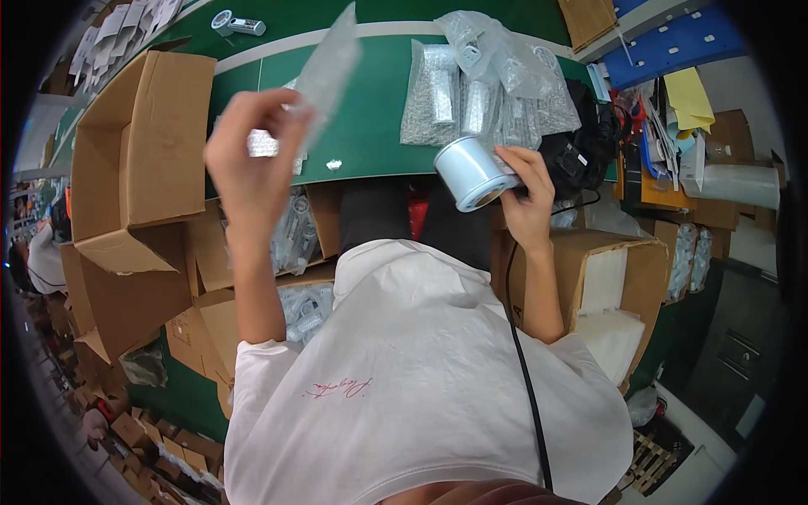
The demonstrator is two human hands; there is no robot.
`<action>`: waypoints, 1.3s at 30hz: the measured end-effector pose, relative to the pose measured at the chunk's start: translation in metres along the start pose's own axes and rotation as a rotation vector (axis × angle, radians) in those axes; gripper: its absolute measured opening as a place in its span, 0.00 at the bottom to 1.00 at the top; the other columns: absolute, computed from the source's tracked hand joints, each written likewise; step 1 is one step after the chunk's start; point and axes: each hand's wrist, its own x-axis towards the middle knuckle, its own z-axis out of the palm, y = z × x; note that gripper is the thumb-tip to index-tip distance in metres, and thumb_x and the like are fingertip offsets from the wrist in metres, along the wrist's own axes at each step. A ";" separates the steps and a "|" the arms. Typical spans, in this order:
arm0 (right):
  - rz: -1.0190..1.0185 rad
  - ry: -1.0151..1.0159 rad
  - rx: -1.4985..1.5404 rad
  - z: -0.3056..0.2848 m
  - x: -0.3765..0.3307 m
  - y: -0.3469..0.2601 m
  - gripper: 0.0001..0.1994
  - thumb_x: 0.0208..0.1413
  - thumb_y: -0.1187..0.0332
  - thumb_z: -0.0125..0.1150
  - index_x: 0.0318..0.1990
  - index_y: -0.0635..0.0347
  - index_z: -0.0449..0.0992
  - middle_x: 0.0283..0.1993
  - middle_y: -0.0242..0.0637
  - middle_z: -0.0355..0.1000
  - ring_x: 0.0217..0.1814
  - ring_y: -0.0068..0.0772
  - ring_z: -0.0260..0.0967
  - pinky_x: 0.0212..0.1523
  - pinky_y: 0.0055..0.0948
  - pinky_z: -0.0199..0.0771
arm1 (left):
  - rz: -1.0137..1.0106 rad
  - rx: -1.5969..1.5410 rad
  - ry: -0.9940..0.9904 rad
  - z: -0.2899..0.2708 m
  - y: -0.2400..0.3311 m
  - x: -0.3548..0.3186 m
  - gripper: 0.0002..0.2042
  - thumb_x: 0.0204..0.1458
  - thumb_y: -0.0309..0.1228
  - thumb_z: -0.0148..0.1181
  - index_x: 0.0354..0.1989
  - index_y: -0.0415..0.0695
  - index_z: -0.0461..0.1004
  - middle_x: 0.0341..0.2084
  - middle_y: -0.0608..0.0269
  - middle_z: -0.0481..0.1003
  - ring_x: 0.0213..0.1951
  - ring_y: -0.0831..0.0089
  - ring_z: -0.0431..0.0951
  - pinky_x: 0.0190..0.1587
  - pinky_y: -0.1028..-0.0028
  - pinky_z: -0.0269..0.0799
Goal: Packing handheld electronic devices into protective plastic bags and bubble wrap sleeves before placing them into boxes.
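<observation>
My left hand is raised over the left part of the green table, fingers pinched on a translucent plastic bag. The bag stands up from the fingertips and is slightly blurred. At the table's near edge my right hand grips a glossy pale-blue cylinder-shaped device by its right side. One round end with a dark opening faces down toward me. Beyond that hand lie several bubble-wrapped silvery devices in clear bags. Shiny scraps rest on the table near my left hand.
Open cardboard boxes stand at left and right, the right one holding white sheets. A device with a round head lies at the far left. A black cable runs down over my shirt. Black bag-like material sits at the right edge.
</observation>
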 end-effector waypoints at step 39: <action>0.145 -0.354 -0.566 0.061 0.026 -0.016 0.28 0.53 0.68 0.67 0.62 0.67 0.72 0.37 0.45 0.74 0.30 0.42 0.71 0.36 0.35 0.73 | 0.248 0.197 -0.423 0.128 -0.045 -0.044 0.07 0.58 0.27 0.58 0.29 0.39 0.69 0.24 0.59 0.69 0.21 0.59 0.67 0.26 0.64 0.65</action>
